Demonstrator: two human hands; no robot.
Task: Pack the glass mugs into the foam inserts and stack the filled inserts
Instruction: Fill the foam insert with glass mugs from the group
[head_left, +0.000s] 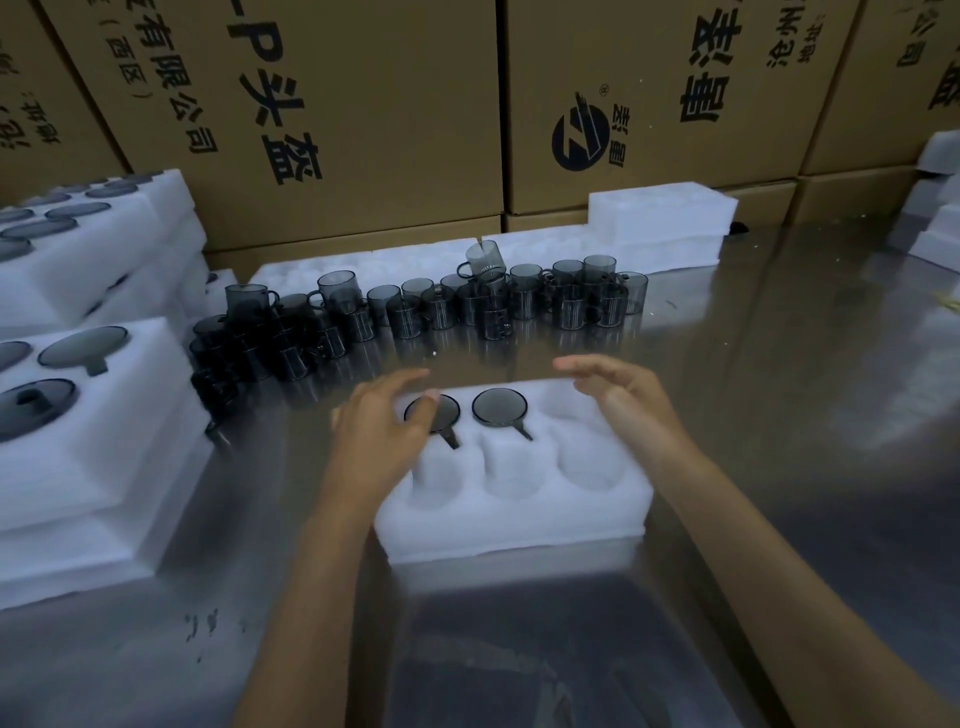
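Step in hand: filling the foam insert (514, 499) on the worktop (779, 395). The left hand (382, 431), fingers loosely spread and holding nothing, hovers over the first seated mug (434, 413). The right hand (618, 389), also loose and empty, hovers above the insert's far right corner.

Procedure: take a loose mug (569, 312) from the cluster beyond both hands, align its handle with the slot, and press level.

Count: two mugs seated; four cavities vacant, as far as visible. Loose mugs: too many and too overlapped to count.
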